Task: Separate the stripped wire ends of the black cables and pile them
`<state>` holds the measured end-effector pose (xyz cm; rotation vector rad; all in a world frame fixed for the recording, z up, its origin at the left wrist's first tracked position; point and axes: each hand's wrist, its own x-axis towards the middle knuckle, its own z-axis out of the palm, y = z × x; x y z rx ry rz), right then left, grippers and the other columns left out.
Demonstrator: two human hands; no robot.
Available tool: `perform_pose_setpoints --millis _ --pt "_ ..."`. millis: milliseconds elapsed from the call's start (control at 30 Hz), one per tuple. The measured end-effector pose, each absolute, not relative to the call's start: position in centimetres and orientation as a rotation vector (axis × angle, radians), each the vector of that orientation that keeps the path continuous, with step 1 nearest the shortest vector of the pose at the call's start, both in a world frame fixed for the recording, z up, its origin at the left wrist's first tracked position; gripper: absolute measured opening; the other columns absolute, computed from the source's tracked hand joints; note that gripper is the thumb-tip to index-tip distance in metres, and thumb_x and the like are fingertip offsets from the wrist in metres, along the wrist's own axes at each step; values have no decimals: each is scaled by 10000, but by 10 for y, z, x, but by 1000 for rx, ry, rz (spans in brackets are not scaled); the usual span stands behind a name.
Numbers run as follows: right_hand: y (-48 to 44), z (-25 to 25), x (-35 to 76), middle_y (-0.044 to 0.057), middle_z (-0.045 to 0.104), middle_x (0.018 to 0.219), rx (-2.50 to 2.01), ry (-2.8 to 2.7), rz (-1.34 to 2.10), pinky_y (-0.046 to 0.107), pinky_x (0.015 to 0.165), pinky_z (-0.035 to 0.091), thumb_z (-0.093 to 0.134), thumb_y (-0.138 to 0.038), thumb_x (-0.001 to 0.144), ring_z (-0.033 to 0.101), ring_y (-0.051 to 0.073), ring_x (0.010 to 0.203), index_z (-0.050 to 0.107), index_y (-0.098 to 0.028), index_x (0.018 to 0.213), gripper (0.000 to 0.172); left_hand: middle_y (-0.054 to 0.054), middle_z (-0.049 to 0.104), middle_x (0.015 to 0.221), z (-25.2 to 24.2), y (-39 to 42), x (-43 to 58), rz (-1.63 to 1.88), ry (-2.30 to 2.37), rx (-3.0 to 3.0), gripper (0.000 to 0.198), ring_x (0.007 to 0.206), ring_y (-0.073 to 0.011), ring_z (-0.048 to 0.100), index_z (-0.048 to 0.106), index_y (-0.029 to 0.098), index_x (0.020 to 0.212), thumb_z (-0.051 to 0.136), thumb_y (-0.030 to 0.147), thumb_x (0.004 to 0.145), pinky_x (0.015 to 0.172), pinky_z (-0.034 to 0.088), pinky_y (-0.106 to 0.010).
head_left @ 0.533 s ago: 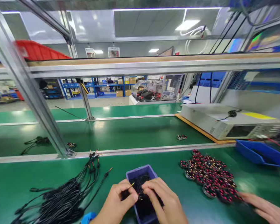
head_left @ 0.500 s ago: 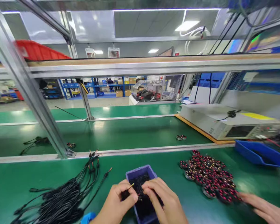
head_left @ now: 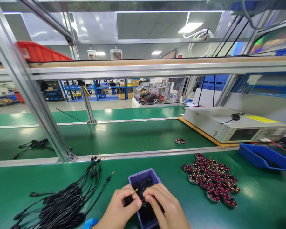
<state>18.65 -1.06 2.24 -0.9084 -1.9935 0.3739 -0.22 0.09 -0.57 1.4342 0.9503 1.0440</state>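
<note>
My left hand [head_left: 120, 206] pinches the end of a dark cable between thumb and fingers. A thin yellow wire [head_left: 135, 191] pokes up from that grip, and other fine wire ends show below it. Close beside it, my right hand [head_left: 166, 205] has thumb and fingertips pressed together at these wire ends; exactly what they pinch is too small to make out. Both hands are over a purple bin [head_left: 143, 174] holding small black parts [head_left: 143, 185]. To the left lies a bundle of black cables [head_left: 62, 203] with bare copper-coloured ends.
Several round motor stators [head_left: 212, 178] with red and copper windings lie at the right. Behind them are a blue tray [head_left: 264, 156] and a grey bench instrument [head_left: 228, 121]. A metal post [head_left: 38, 89] rises at left. Two more stators [head_left: 180, 141] sit beyond the metal rail [head_left: 143, 155].
Another person's hand at the stator pile has withdrawn to the right. Beyond the rail, the stators and loose cable have shifted left. My hands stay nearly in place, with slight finger movement.
</note>
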Motion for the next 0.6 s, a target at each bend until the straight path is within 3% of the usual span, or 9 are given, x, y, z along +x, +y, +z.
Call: perform_pose_setpoints --millis 233,300,433,600 --pt "-8 20 184 15 695 810 -855 -2057 403 255 702 483 446 -106 974 620 175 747 607 -233 908 215 -11 568 712 -14 6 -8 1036 982 1485 364 743 -175 510 699 168 669 719 504 806 722 404 -265" --pt "-8 21 184 12 712 834 -866 -2056 441 255 724 483 506 -88 921 630 178 771 622 -233 917 185 -3 554 721 -15 7 -8 1046 991 1432 409 656 -141 481 714 168 703 695 565 801 621 389 -239" --pt "-8 18 183 6 699 781 -976 -2019 463 249 685 468 537 -24 797 625 179 753 629 -222 828 220 5 557 767 -16 5 -7 946 890 1268 517 467 -61 356 744 181 876 670 679 756 421 227 -202" --pt "-4 4 177 -13 697 753 -1083 -1988 593 208 675 466 634 -16 746 639 157 746 667 -212 764 200 18 570 688 -19 3 -5 1021 877 1127 532 453 -42 317 749 191 905 803 649 641 454 257 -196"
